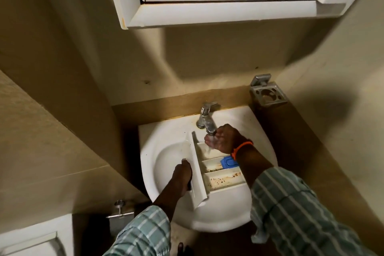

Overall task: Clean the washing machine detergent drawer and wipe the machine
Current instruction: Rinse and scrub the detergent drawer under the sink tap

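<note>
The white detergent drawer (216, 172) lies across the white sink (166, 141), its compartments stained brown and a blue insert (229, 161) in the middle one. My left hand (182, 174) grips the drawer's front panel from the left side. My right hand (222, 139) is cupped under the chrome tap (206, 120), with running water falling over its fingers into the drawer's far compartment. An orange band sits on my right wrist.
A metal holder (268, 94) is fixed to the wall right of the tap. A white mirror cabinet (218, 6) hangs above the sink. A metal fitting (120, 212) and a white fixture (31, 241) sit at lower left. Walls stand close on both sides.
</note>
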